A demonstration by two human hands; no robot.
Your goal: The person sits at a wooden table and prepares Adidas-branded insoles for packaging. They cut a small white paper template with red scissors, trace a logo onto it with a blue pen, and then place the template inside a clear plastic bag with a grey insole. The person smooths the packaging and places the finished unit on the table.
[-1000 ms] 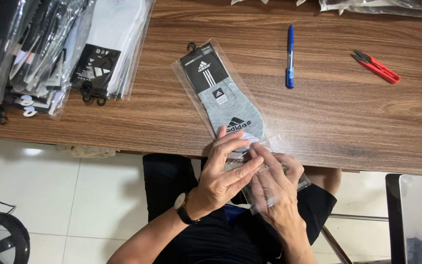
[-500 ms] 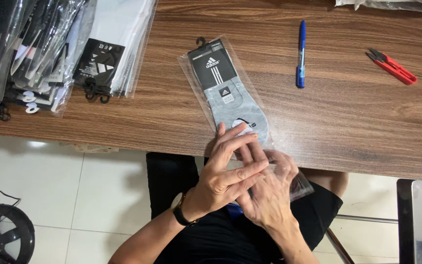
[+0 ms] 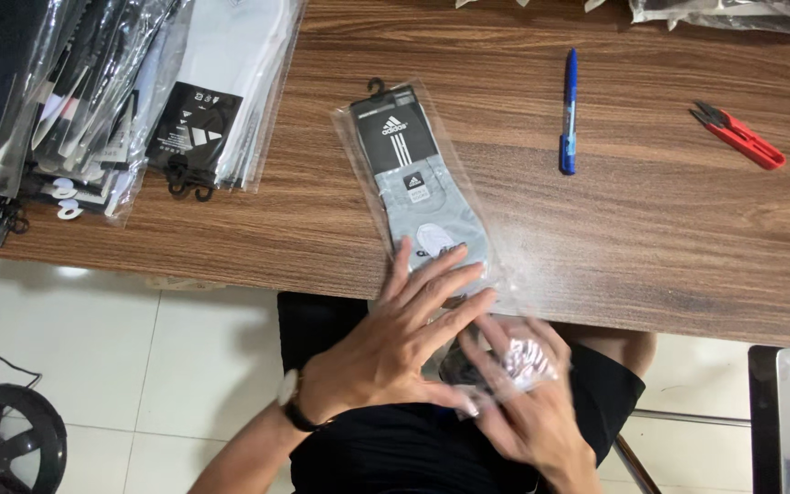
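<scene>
Sock pack (image 3: 422, 187); hook end far edge

Your single head-worn camera looks steeply down from above, close over your lap, facing the near edge of the wooden tabletop (image 3: 651, 229). The tiled floor (image 3: 121, 366) below that edge fills the lower left of the frame.

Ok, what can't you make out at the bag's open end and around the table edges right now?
Head view only:
- Near end of the clear sock bag: covered by the left hand.
- Right hand: motion-blurred; the grip on the bag flap is unclear.
- Stack of packaged socks: cut off by the left and top edges.
- Plastic bags at top right: cut off by the top edge.
</scene>
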